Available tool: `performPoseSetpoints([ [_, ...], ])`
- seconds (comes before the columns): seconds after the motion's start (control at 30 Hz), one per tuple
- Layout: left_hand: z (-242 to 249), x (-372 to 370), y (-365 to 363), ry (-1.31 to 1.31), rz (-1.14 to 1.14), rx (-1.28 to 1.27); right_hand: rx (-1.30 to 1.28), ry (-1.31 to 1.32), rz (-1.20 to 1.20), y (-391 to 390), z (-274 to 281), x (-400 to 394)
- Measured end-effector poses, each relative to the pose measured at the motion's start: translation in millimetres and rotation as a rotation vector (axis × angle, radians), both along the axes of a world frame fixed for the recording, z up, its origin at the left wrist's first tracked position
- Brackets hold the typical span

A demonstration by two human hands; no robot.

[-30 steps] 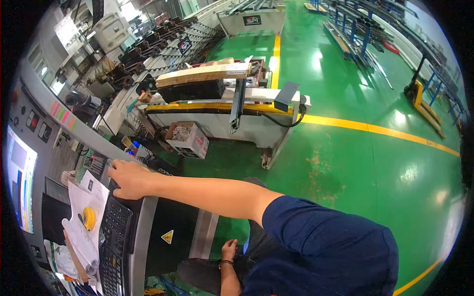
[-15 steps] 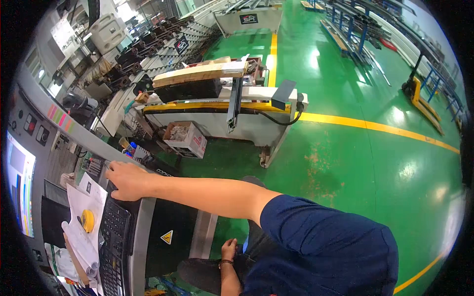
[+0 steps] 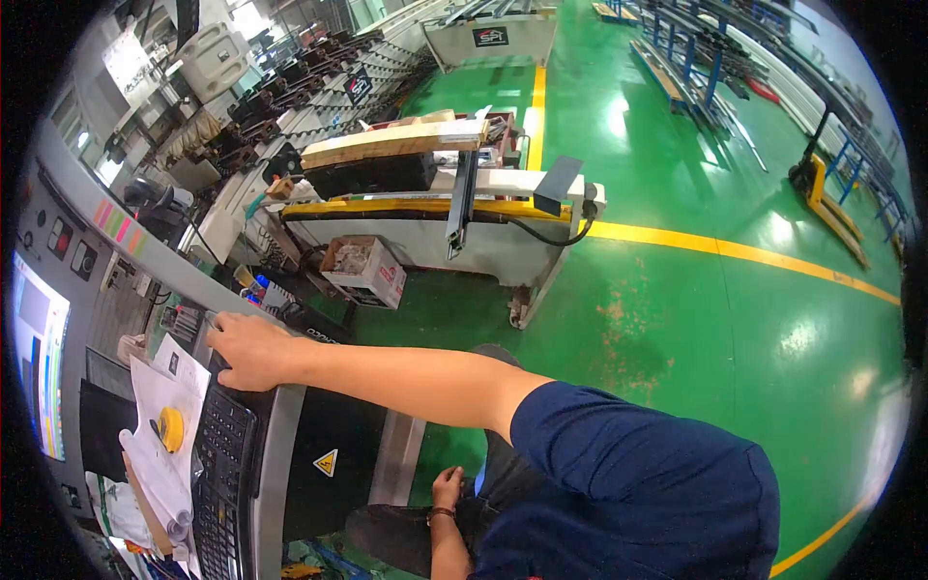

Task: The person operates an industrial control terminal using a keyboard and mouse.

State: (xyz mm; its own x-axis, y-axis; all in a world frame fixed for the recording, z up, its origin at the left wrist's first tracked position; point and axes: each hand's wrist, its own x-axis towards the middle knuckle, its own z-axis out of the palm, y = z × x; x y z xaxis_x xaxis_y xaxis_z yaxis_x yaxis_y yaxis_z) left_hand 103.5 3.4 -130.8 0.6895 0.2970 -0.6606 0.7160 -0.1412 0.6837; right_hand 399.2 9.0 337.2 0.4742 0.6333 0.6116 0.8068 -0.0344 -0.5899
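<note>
My right hand (image 3: pixel 253 353) reaches across to the console ledge beyond the top end of a black keyboard (image 3: pixel 224 454). Its fingers are curled down over what looks like a computer mouse, mostly hidden beneath the palm. Papers (image 3: pixel 184 382) lie beside the keyboard, with a yellow tape measure (image 3: pixel 171 428) and a rolled sheet (image 3: pixel 159 488) on them. My left hand (image 3: pixel 448 489) rests on my lap, loosely closed, with nothing visible in it. A lit screen (image 3: pixel 39 358) stands at the far left.
Past the console is a machine bed with a wooden board (image 3: pixel 387 145) and a metal profile (image 3: pixel 462 205) on it. Beneath stands a cardboard box (image 3: pixel 365 271). A yellow pallet jack (image 3: pixel 831 208) and racks of long bars (image 3: pixel 710 72) are on the right.
The view has shifted very slightly. Both hands keep the same places and poses.
</note>
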Motion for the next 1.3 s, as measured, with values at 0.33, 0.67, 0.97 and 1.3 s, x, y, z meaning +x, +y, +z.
performPoseSetpoints([
  [0.33,2.3,0.4,-2.7,0.037,0.045,-0.02,0.05,0.025,0.005,-0.5,0.7,0.0],
  [0.67,14.2,3.5,-5.1,0.024,-0.028,0.041,0.005,0.024,0.021,-6.5,3.3,-0.7],
  [0.97,4.7,2.0,-3.8,0.024,0.02,0.0,0.008,0.017,0.03,-4.9,2.2,0.7],
  [1.3,-1.1,-0.8,0.2,-0.018,-0.009,-0.015,-0.037,0.009,0.022,-4.8,2.6,1.5],
])
